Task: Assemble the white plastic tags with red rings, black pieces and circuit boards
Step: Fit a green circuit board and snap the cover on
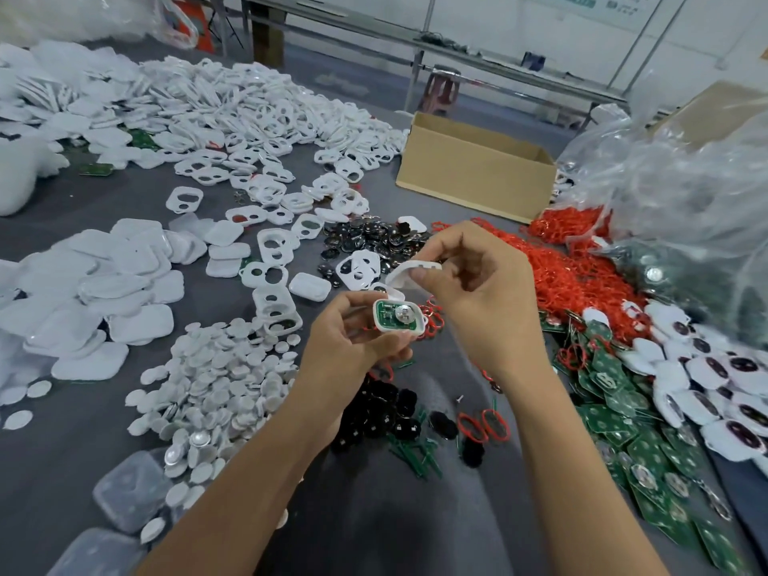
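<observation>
On my feed a grey table [137,201] fills the view, with a workshop bench and a pale wall behind it. At the centre the left hand [353,330] grips a white tag half [399,320] by its edges, open side up, with a green board and a silver disc seated inside. The right hand [478,293], at 1 o'clock from it, pinches a white cover [411,270] between thumb and fingers, tilted just above the tag half; I cannot tell whether the two touch. Black pieces [386,413] lie at 6 o'clock, under the wrists. A tangle of red rings [573,276] spreads at 3 o'clock, and green circuit boards [648,446] are heaped at 4 o'clock. White discs [220,376] pile up at 8 o'clock, solid white shells [83,293] at 9 o'clock, and cut-out tag frames [232,101] at 11 o'clock. A cardboard box [473,176] stands at 1 o'clock, and a clear plastic bag [685,193] sits at 2 o'clock.
</observation>
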{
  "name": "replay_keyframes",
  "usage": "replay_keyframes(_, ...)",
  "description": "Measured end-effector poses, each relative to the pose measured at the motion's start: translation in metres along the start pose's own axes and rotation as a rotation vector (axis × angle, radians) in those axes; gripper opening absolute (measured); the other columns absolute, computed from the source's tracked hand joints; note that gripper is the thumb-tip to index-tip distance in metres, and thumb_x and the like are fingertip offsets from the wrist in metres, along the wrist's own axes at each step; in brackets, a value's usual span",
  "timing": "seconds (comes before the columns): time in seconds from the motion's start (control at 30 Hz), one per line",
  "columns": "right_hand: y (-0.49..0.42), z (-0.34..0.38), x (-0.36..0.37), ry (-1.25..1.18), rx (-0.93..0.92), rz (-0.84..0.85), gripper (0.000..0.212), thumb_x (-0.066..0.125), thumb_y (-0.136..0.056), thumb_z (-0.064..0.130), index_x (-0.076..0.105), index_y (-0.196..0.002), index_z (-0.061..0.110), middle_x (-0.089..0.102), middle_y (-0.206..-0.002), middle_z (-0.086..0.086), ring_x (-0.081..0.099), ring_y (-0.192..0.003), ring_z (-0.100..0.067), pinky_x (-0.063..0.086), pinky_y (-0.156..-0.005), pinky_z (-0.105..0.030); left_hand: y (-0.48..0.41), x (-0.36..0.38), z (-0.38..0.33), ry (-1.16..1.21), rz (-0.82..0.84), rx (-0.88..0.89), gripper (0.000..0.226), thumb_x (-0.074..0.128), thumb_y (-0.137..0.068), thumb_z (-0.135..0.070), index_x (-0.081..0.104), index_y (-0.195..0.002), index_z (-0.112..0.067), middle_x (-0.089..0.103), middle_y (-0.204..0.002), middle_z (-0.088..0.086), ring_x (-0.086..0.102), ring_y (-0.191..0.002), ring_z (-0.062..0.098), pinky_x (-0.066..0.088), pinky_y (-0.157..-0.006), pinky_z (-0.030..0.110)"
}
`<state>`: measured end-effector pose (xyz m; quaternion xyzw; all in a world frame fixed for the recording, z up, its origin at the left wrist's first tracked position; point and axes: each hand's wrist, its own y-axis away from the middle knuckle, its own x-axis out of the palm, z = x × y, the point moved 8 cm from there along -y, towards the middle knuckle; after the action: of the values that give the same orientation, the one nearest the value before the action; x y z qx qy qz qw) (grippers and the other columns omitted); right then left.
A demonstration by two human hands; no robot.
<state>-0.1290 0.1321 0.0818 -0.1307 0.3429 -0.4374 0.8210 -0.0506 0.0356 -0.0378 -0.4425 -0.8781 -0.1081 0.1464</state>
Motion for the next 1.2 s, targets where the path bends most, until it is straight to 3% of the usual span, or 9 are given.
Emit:
replay_keyframes(0.27,0.000,0.001,0.002,0.239,-0.095,0.031,0.017,0.068,-0.073,-0.002,0.070,-0.076,0.014,0.057,-0.066,0.003,0.044,-0.055,-0.007,0.033,-0.056,-0.010,-0.001,-0.005,-0.002,-0.004,-0.014,0.042,0.040,0.075,-0.077,0.004,0.058,-0.112,-0.005,0.074,-0.103,0.010,0.073,-0.080,0.027,0.060,-0.074,0.042)
replay_keyframes(0.33,0.001,0.002,0.006,0.278,-0.123,0.047,0.016,0.067,-0.074,-0.001,0.072,-0.079,0.014,0.060,-0.072,0.003,0.044,-0.055,-0.005,0.033,-0.058,-0.010,-0.001,-0.005,-0.002,-0.004,-0.016,0.048,0.041,0.076,-0.077,0.003,0.058,-0.112,-0.005,0.074,-0.103,0.010,0.073,-0.081,0.027,0.058,-0.077,0.047)
replay_keyframes(0.4,0.001,-0.001,0.005,0.201,-0.087,0.026,0.015,0.067,-0.080,0.003,0.071,-0.083,0.017,0.064,-0.073,0.000,0.050,-0.055,-0.009,0.038,-0.056,-0.013,-0.002,-0.004,-0.002,0.000,-0.019,0.049,0.041,0.076,-0.076,0.003,0.058,-0.111,-0.006,0.074,-0.102,0.009,0.073,-0.079,0.026,0.056,-0.081,0.053)
replay_keyframes(0.5,-0.001,-0.015,0.001,-0.198,0.078,-0.012,0.016,0.063,-0.087,-0.003,0.064,-0.086,0.013,0.065,-0.073,-0.001,0.064,-0.057,-0.015,0.052,-0.058,-0.027,-0.002,-0.005,-0.001,0.004,-0.021,0.046,0.040,0.075,-0.077,0.005,0.058,-0.111,-0.009,0.075,-0.102,0.008,0.073,-0.081,0.025,0.056,-0.082,0.054)
replay_keyframes(0.6,0.000,-0.021,0.007,-0.503,0.148,0.038,0.021,0.055,-0.088,-0.014,0.056,-0.087,0.006,0.067,-0.075,-0.002,0.070,-0.069,-0.018,0.055,-0.064,-0.025,-0.003,-0.005,-0.001,-0.020,-0.020,0.051,0.042,0.077,-0.077,0.003,0.058,-0.112,-0.010,0.075,-0.102,0.006,0.072,-0.090,0.028,0.058,-0.081,0.052)
replay_keyframes(0.7,0.002,-0.016,0.013,-0.546,0.089,0.084,0.035,0.048,-0.080,-0.027,0.055,-0.079,0.007,0.068,-0.083,0.000,0.068,-0.079,-0.019,0.053,-0.070,-0.028,-0.003,-0.006,0.000,-0.021,-0.024,0.060,0.042,0.078,-0.075,0.003,0.059,-0.110,-0.011,0.075,-0.102,0.005,0.072,-0.089,0.026,0.059,-0.078,0.049)
replay_keyframes(0.83,0.005,-0.012,0.018,-0.606,0.043,0.105,0.033,0.049,-0.075,-0.021,0.059,-0.075,0.011,0.069,-0.093,-0.004,0.068,-0.085,-0.037,0.054,-0.076,-0.045,-0.004,-0.007,0.000,-0.011,-0.017,0.061,0.042,0.078,-0.076,0.000,0.058,-0.112,-0.009,0.074,-0.104,0.007,0.073,-0.083,0.027,0.058,-0.079,0.050)
replay_keyframes(1.03,0.005,-0.010,0.024,-0.657,0.052,0.146,0.053,0.042,-0.073,-0.027,0.063,-0.073,0.022,0.070,-0.091,-0.006,0.066,-0.086,-0.034,0.052,-0.072,-0.036,-0.005,-0.008,0.002,0.013,-0.017,0.065,0.042,0.078,-0.075,0.000,0.059,-0.110,-0.010,0.074,-0.103,0.007,0.073,-0.082,0.024,0.060,-0.078,0.045)
replay_keyframes(1.2,0.005,-0.014,0.023,-0.699,0.074,0.153,0.042,0.045,-0.075,-0.020,0.060,-0.076,0.019,0.070,-0.092,-0.009,0.063,-0.088,-0.036,0.049,-0.072,-0.038,-0.005,-0.007,0.001,0.016,-0.013,0.061,0.044,0.079,-0.073,-0.002,0.059,-0.112,-0.010,0.074,-0.105,0.008,0.073,-0.084,0.026,0.058,-0.082,0.049)
